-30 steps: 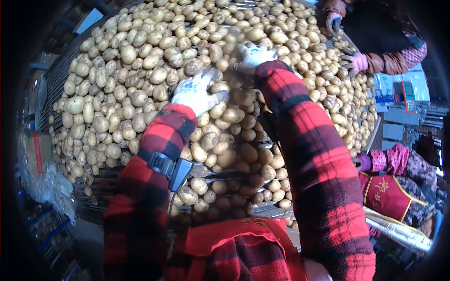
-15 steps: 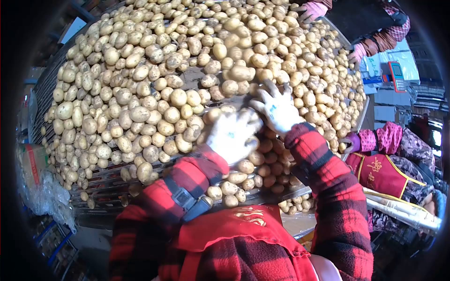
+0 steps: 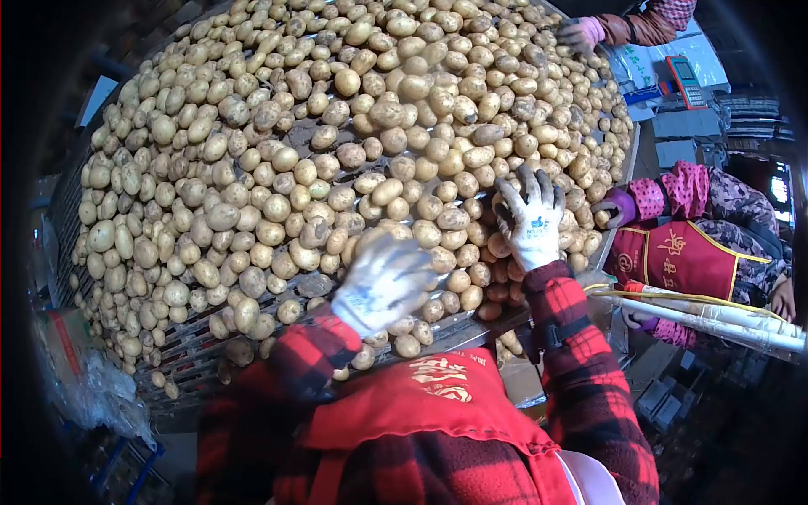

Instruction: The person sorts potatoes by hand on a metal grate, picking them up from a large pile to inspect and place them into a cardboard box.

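Observation:
A wide heap of potatoes (image 3: 223, 216) covers the slatted table in front of me. My left hand (image 3: 383, 284), in a white glove with a grey palm side, is low over the potatoes at the near edge; motion smears its fingers, so its grip cannot be made out. My right hand (image 3: 535, 220), gloved the same way, lies on the right part of the heap with its fingers spread and touching potatoes. Between both hands are loose potatoes (image 3: 452, 219), with shaded ones beside my right wrist.
Metal slats (image 3: 189, 341) show at the near left. A co-worker's gloved hand (image 3: 581, 35) reaches in at the top right, and another person's purple glove (image 3: 619, 206) is at the right edge. A red-framed device (image 3: 686, 82), white pipes (image 3: 715, 320) and plastic wrap (image 3: 105, 383) surround the table.
My hands have moved apart: the left went toward me and leftward, the right slightly rightward. Potatoes now cover much of the dark gap between them. The view has shifted a little.

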The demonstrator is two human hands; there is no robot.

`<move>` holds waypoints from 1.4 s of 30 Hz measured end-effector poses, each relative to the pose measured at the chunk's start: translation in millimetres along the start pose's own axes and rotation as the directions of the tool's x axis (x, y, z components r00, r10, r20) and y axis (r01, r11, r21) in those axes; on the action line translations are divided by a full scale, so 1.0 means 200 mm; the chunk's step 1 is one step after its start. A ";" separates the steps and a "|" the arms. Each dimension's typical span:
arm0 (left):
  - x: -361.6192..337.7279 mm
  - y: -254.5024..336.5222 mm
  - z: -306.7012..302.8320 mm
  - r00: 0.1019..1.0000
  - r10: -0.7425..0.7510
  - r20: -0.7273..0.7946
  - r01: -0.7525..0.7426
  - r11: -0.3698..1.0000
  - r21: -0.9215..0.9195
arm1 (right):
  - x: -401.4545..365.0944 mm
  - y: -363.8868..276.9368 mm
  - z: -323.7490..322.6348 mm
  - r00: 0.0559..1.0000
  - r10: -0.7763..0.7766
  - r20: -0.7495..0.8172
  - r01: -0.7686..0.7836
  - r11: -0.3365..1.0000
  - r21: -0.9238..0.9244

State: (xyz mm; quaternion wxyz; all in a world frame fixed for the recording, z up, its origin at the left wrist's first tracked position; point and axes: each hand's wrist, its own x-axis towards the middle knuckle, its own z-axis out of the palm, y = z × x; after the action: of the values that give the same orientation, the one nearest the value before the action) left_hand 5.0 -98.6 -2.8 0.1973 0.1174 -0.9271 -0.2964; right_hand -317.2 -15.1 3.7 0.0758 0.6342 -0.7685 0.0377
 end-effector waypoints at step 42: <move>-0.41 0.20 -0.09 0.928 -0.360 0.097 0.370 0.922 -0.118 | 0.15 -0.72 -0.10 0.952 -0.240 -0.188 0.303 0.819 0.488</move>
State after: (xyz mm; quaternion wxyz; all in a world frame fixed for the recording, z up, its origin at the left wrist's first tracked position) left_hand 82.1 -48.0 10.6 0.1116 0.2636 -0.8735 -0.3937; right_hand -180.8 -68.9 22.1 -0.0454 0.7311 -0.6265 0.2664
